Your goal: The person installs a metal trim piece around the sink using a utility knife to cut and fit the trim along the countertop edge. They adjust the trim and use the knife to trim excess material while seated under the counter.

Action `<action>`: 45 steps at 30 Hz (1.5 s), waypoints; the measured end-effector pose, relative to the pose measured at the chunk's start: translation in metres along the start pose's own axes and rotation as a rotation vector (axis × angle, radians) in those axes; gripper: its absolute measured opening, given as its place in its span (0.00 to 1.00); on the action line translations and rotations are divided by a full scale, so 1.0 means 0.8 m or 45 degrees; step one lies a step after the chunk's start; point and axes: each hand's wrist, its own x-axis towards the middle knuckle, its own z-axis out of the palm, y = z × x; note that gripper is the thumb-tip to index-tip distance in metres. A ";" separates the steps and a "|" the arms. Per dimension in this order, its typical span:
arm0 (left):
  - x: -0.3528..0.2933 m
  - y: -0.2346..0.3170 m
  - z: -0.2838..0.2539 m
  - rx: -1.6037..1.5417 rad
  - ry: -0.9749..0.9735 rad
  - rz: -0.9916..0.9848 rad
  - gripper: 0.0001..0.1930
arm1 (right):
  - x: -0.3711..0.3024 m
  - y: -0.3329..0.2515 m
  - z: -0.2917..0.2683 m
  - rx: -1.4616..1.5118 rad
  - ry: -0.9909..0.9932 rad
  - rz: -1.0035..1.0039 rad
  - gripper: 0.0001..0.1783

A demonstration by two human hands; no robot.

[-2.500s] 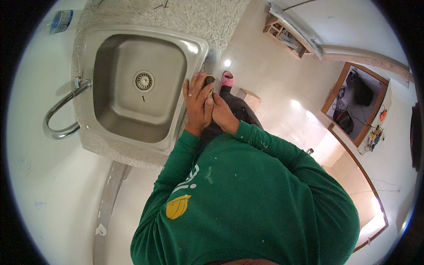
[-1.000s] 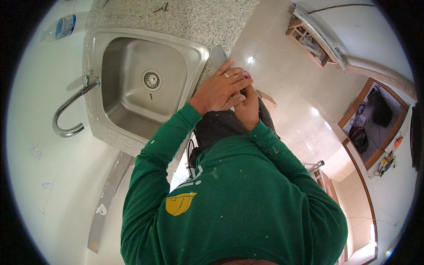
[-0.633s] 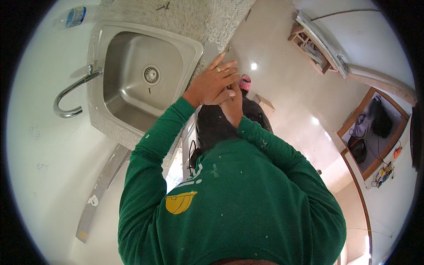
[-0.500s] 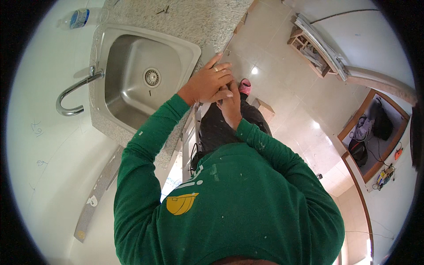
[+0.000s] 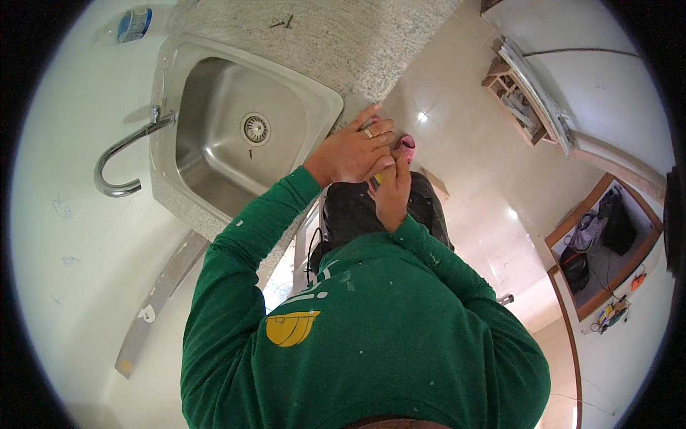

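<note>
My left hand (image 5: pixel 354 152), with a ring on one finger, reaches across the front edge of the speckled stone counter (image 5: pixel 325 46), next to the sink's near right corner. Its index finger points forward and the other fingers lie stretched over the tips of my right hand (image 5: pixel 391 194). The right hand is below the edge, its fingers closed on a small thing that is mostly hidden. Only a yellow bit (image 5: pixel 379 176) of it shows between the two hands. Close by is the stainless steel sink (image 5: pixel 221 107) with a round drain strainer (image 5: pixel 256 129).
A curved chrome faucet (image 5: pixel 118 189) stands at the sink's left. Small dark bits (image 5: pixel 282 23) lie on the counter, and a blue-labelled bottle (image 5: pixel 134 26) is behind it. Below are a pink shoe (image 5: pixel 405 146) and floor tiles. A wall niche (image 5: pixel 604 229) with bags and a wooden crate (image 5: pixel 516 100) are at the right.
The whole view has shifted, so sink and hands appear farther right. Both hands stay together at the counter's edge. The yellow bit between them now shows.
</note>
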 end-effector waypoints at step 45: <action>-0.004 -0.011 -0.003 -0.136 0.013 0.040 0.19 | 0.001 0.097 -0.051 0.936 0.303 1.058 0.28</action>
